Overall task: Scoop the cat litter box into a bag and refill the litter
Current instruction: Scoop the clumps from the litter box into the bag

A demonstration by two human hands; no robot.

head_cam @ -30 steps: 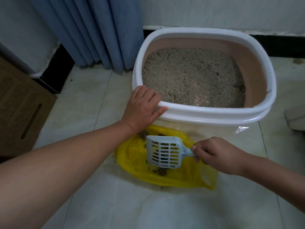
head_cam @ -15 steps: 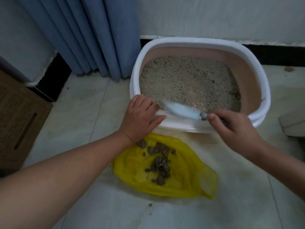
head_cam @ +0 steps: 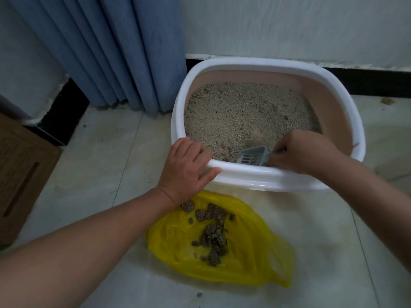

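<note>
Emptied over the yellow bag (head_cam: 251, 252), the scoop (head_cam: 252, 157), grasped by the right hand (head_cam: 304, 152), is plunged back into the litter box (head_cam: 266, 63) for another pass, rim gripped by the left hand (head_cam: 186, 167).

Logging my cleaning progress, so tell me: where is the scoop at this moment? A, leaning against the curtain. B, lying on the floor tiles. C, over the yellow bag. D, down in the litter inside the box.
D: the right hand holds the scoop down in the litter, just behind the litter box front rim.
</note>
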